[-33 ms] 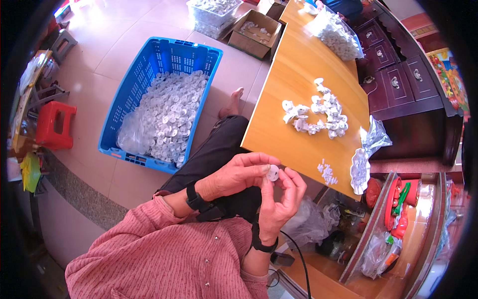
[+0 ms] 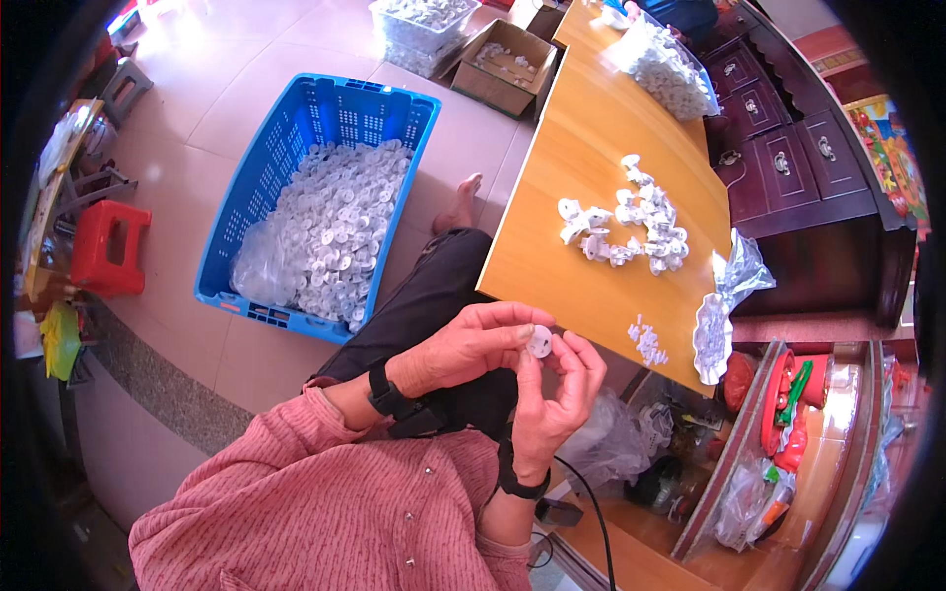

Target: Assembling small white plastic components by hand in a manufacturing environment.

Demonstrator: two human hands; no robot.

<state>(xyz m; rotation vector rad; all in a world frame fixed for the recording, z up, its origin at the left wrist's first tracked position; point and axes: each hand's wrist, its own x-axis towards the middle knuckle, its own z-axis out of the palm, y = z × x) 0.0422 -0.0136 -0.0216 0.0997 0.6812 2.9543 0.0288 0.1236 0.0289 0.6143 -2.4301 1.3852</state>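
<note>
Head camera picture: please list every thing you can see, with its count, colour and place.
small round part: one, white, pinched between both hands
blue crate: one, on the floor, full of white round parts
wooden table: one, orange-brown, right of the crate
loose white parts: a pile, on the table
clear plastic bag: one, at the table edge
cardboard box: one, brown, on the floor behind the table
red stool: one, far left
left hand: one, black wrist strap
right hand: one, black wrist strap

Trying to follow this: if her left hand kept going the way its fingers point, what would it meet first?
The left hand points right, at the small white disc pinched with the right hand. Beyond lies the wooden table, though depth is unclear.
</note>
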